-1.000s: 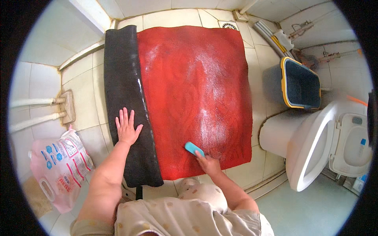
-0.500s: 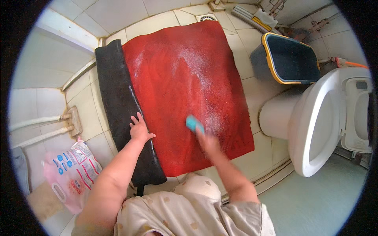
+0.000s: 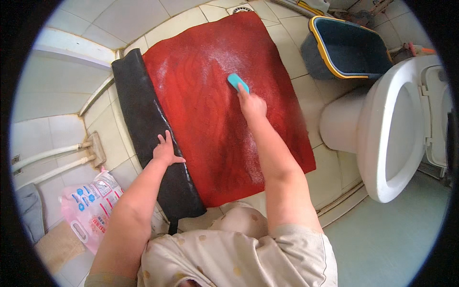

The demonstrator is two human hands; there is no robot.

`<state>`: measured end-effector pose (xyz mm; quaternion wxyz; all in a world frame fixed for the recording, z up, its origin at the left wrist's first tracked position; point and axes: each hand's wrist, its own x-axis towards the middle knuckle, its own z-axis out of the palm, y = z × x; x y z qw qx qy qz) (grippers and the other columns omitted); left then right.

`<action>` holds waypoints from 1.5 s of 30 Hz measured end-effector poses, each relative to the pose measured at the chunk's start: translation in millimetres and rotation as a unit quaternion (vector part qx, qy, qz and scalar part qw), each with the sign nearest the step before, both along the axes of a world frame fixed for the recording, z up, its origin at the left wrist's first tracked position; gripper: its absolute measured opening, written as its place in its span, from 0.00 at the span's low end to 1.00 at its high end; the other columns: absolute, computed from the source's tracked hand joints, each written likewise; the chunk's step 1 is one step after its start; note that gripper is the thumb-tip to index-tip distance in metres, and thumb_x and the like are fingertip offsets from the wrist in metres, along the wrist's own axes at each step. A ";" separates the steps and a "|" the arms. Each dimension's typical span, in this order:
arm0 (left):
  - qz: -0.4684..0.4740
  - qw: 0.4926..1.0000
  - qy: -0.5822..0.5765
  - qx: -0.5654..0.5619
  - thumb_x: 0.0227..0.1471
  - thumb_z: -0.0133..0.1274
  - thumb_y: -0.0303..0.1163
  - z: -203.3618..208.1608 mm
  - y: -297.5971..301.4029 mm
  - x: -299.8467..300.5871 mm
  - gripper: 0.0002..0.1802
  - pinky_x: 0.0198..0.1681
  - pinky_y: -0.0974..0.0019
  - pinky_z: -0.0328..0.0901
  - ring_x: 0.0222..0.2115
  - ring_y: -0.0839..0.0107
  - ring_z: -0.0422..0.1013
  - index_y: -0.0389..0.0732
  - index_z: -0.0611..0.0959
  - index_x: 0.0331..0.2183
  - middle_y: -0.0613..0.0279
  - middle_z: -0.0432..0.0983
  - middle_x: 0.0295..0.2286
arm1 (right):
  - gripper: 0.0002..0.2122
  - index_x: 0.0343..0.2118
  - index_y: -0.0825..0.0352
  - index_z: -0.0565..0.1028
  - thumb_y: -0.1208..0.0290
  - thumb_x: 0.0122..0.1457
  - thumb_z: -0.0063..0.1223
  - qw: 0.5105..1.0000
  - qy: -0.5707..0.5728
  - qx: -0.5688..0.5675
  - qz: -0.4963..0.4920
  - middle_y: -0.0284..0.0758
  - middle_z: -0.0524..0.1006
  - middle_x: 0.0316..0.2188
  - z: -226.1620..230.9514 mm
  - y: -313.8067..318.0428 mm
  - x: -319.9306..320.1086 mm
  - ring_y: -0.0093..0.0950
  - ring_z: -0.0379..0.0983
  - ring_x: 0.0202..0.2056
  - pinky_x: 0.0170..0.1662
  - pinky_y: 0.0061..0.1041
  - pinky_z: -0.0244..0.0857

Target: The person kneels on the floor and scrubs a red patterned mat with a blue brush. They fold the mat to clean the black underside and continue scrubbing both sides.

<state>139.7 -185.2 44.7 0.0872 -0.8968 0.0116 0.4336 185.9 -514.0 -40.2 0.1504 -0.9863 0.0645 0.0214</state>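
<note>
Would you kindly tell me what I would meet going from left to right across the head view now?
Grey cloth, pink container, left hand, turquoise tool held in the right hand, white toilet.

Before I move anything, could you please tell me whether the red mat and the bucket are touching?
Apart: the head view shows a strip of pale floor tiles between the red mat and the bucket.

Red mat [image 3: 196, 107] rough, clothlike; toilet [image 3: 374, 138] glossy ceramic.
</note>
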 end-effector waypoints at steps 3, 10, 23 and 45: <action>-0.009 0.999 -0.011 0.033 0.23 0.69 0.61 -12.9 15.6 -9.3 0.81 0.49 0.59 0.67 0.50 0.48 0.66 0.37 0.33 0.61 0.29 0.38 0.60 | 0.25 0.60 0.41 0.56 0.61 0.60 0.45 0.995 0.071 0.041 0.051 0.43 0.75 0.21 -13.0 -0.9 -139.9 0.41 0.73 0.22 0.25 0.41 0.66; 0.005 0.999 -0.032 0.032 0.22 0.71 0.57 -11.6 5.9 -9.8 0.78 0.50 0.60 0.66 0.51 0.47 0.65 0.38 0.37 0.62 0.31 0.41 0.59 | 0.24 0.57 0.46 0.64 0.56 0.56 0.50 0.987 0.143 0.074 -0.010 0.44 0.75 0.25 37.3 -19.0 -313.7 0.42 0.74 0.25 0.28 0.42 0.69; 0.018 0.999 -0.027 0.035 0.23 0.72 0.55 -8.9 4.1 -7.9 0.79 0.52 0.59 0.65 0.51 0.50 0.66 0.38 0.35 0.62 0.33 0.38 0.60 | 0.21 0.58 0.44 0.62 0.60 0.61 0.45 0.997 0.061 0.042 -0.033 0.45 0.74 0.21 16.2 -29.0 -248.8 0.45 0.72 0.20 0.25 0.43 0.67; 0.021 0.998 -0.047 0.036 0.23 0.72 0.53 -15.9 4.4 -14.2 0.76 0.51 0.57 0.66 0.52 0.42 0.62 0.39 0.39 0.62 0.31 0.41 0.59 | 0.24 0.61 0.52 0.59 0.59 0.63 0.45 0.953 0.183 -0.043 -0.237 0.45 0.77 0.28 27.4 -116.5 -327.4 0.42 0.75 0.28 0.31 0.36 0.67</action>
